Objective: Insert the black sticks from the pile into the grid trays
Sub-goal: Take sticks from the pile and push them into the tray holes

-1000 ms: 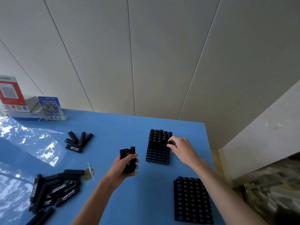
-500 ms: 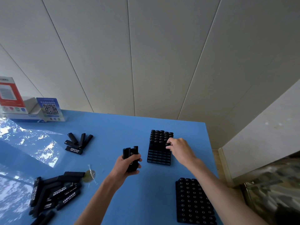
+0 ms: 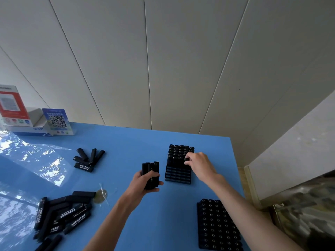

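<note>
**A:** What fills the scene, starting with the biggest thing?

**B:** A flat blue table (image 3: pixel 126 142) set against a pale panelled wall. Near its right edge sit two black plastic grid trays. The near tray (image 3: pixel 217 225) looks full, its cells showing round stick tops. The far tray (image 3: pixel 178 176) is filled in its back rows only; its front rows are open slots.

**A:** And the sticks to be loaded?

**B:** A loose pile of black sticks with white lettering (image 3: pixel 61 216) lies at the near left, well apart from the trays. A smaller cluster of black sticks (image 3: pixel 88 158) lies farther back. Two printed cards with QR codes (image 3: pixel 58 121) stand at the far left corner.

**A:** What are the hands doing?

**B:** The left hand (image 3: pixel 145 183) is curled round a bundle of black sticks (image 3: pixel 150 169), held upright just beside the far tray. That seems meant as a ready supply, so the other hand need not reach back to the pile. The right hand (image 3: pixel 199 163) rests over the far tray's right side, fingertips (image 3: pixel 187 159) bent down at the boundary between filled and empty rows. It appears to be pinching one stick (image 3: pixel 186 158) into a slot, though the stick is mostly hidden.

**A:** Why work in that order?

**B:** Probably filling back to front keeps the seated sticks clear of the reaching hand.
</note>
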